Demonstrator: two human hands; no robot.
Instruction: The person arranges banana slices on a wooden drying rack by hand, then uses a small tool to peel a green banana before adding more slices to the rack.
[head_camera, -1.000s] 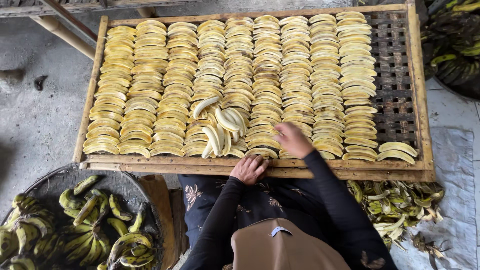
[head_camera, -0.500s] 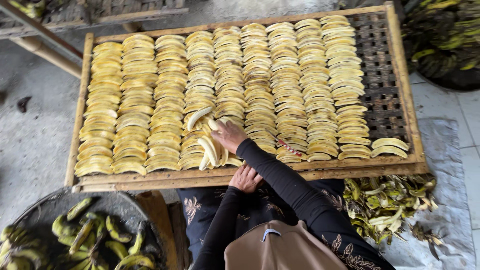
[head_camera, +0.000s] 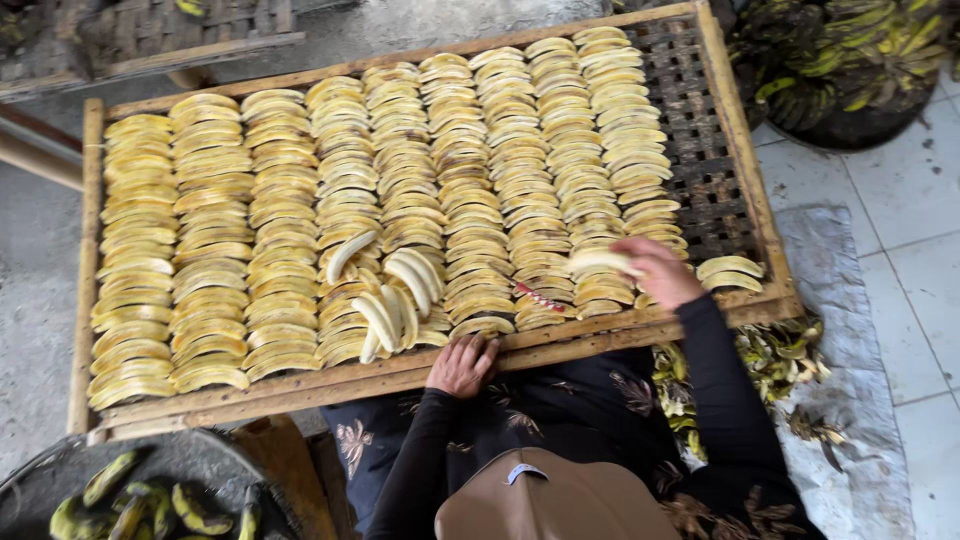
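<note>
A wooden drying tray (head_camera: 420, 372) with a woven slat base holds several rows of flat yellow peeled bananas (head_camera: 280, 210). A loose pile of whole peeled bananas (head_camera: 395, 300) lies on top near the front middle. My left hand (head_camera: 462, 365) rests on the tray's front rail, fingers curled over the edge. My right hand (head_camera: 655, 272) is over the tray's front right part and grips one pale peeled banana (head_camera: 598, 262), just left of two slices (head_camera: 730, 272) at the start of a new row. A small red object (head_camera: 540, 298) lies among the slices between my hands.
The right end of the tray shows bare slats (head_camera: 700, 150). A dark basin with green bananas (head_camera: 150, 498) sits at the lower left. Banana peels (head_camera: 780, 360) lie on a grey sheet at the right. A heap of green bananas (head_camera: 850, 60) is at the top right.
My right hand has moved from the loose pile at the front middle to the tray's front right, carrying a peeled banana. My left hand stays on the front rail.
</note>
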